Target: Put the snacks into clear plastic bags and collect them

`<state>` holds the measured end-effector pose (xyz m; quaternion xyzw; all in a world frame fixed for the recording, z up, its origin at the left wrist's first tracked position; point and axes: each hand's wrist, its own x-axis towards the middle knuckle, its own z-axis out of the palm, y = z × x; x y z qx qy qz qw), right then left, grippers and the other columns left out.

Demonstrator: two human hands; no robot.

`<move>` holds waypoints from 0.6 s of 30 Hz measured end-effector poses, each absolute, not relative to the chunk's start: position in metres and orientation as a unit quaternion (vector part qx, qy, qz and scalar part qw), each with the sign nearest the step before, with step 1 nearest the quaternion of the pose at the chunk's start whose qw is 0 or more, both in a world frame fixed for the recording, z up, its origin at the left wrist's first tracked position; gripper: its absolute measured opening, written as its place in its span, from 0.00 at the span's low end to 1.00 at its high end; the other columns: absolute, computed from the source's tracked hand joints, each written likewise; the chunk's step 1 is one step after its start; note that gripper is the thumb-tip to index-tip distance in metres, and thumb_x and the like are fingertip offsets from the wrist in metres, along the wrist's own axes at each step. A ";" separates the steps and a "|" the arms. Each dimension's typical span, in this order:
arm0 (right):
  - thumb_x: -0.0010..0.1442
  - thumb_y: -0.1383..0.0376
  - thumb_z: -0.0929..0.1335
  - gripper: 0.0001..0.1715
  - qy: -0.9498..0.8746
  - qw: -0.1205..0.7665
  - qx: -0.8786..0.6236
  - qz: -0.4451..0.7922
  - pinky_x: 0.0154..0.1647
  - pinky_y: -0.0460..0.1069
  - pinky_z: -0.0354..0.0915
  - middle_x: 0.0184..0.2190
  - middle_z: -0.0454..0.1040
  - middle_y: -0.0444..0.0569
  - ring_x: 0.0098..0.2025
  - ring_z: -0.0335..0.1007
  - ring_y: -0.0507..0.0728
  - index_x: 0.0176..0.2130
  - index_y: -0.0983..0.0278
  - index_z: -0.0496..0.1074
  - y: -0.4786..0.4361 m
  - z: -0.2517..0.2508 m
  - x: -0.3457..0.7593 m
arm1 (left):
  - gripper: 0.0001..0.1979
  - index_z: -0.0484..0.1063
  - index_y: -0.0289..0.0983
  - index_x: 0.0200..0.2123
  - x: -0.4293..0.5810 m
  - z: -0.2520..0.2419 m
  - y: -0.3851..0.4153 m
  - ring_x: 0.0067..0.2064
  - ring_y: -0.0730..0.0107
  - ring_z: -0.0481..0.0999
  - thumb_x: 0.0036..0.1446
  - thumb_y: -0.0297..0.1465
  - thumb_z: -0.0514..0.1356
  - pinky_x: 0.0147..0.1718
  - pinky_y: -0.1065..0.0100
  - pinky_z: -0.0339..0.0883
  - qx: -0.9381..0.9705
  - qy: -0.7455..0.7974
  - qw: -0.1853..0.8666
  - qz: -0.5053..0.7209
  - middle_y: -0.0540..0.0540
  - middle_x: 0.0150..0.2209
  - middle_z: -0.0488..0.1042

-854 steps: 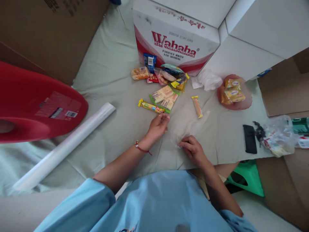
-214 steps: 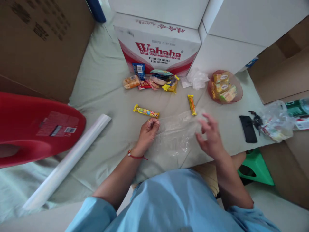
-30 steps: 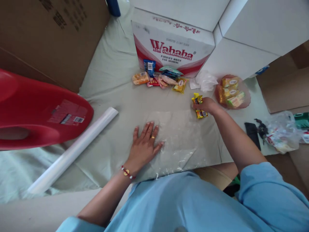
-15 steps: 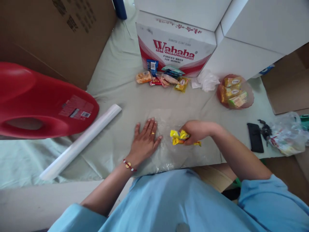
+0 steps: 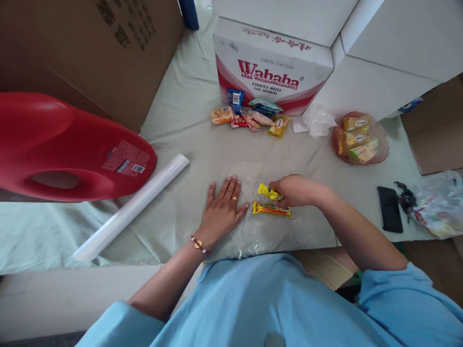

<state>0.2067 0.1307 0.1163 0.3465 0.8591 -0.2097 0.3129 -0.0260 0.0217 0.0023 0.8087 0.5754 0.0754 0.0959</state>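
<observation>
My left hand (image 5: 221,208) lies flat with fingers spread at the left edge of a sheet of clear plastic wrap (image 5: 249,231) on the cloth. To its right, my right hand (image 5: 294,189) pinches a yellow-wrapped snack (image 5: 268,191), whose far end is hidden by the fingers. Just below that snack, a second one, a long yellow and red wrapped snack bar (image 5: 271,209), rests on the plastic, apart from the left fingertips.
A white plastic roll (image 5: 133,207) lies left, beside a large red jug (image 5: 90,144). Assorted packets (image 5: 253,118) sit before a Wahaha carton (image 5: 271,72). A pink bowl (image 5: 382,149) of snacks, a black phone (image 5: 389,209), keys (image 5: 407,198) and a plastic bag (image 5: 439,205) are right.
The long snack bar now lies on the plastic, free of my right hand, which still holds the other snack slightly above it. My left hand stays flat; the view has shifted a little.
</observation>
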 end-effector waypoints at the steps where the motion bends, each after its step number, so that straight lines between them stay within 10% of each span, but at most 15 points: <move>1: 0.63 0.52 0.72 0.25 0.862 0.313 0.342 -0.205 0.35 0.49 0.63 0.44 0.84 0.56 0.43 0.82 0.64 0.54 0.62 0.76 0.125 0.113 0.204 | 0.36 0.52 0.31 0.76 -0.026 0.002 0.022 0.78 0.49 0.50 0.74 0.46 0.46 0.75 0.38 0.36 0.809 0.575 0.096 0.075 0.35 0.77 0.50; 18: 0.58 0.56 0.77 0.25 0.877 0.335 0.258 -0.227 0.34 0.49 0.62 0.43 0.84 0.55 0.44 0.82 0.66 0.53 0.61 0.79 0.118 0.102 0.184 | 0.32 0.51 0.34 0.77 -0.028 0.000 0.022 0.78 0.49 0.52 0.76 0.40 0.42 0.74 0.37 0.39 0.810 0.573 0.100 0.081 0.35 0.77 0.53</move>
